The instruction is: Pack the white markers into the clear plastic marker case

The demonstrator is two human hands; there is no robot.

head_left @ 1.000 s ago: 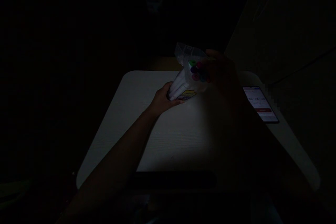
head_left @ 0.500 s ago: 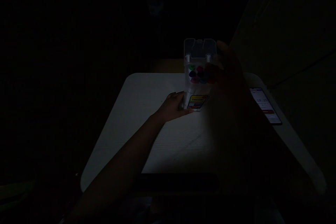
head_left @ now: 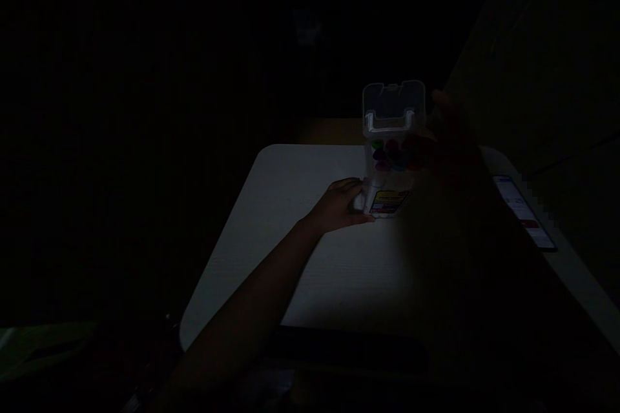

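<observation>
because the bare right hand [head_left: 450, 139] is too dark, i can't tell its grip; left hand [head_left: 335, 208] is clamped on the open clear rectangular plastic box [head_left: 391, 181].

Clear, yellow-labelled case [head_left: 382, 184], lid [head_left: 393, 106] open, holds markers [head_left: 380, 155] capped in several colours.

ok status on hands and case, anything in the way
Left hand holding clear case near its base; right hand at caps, grip too dark to tell. Lid open. Phone at right, apart from case.
</observation>
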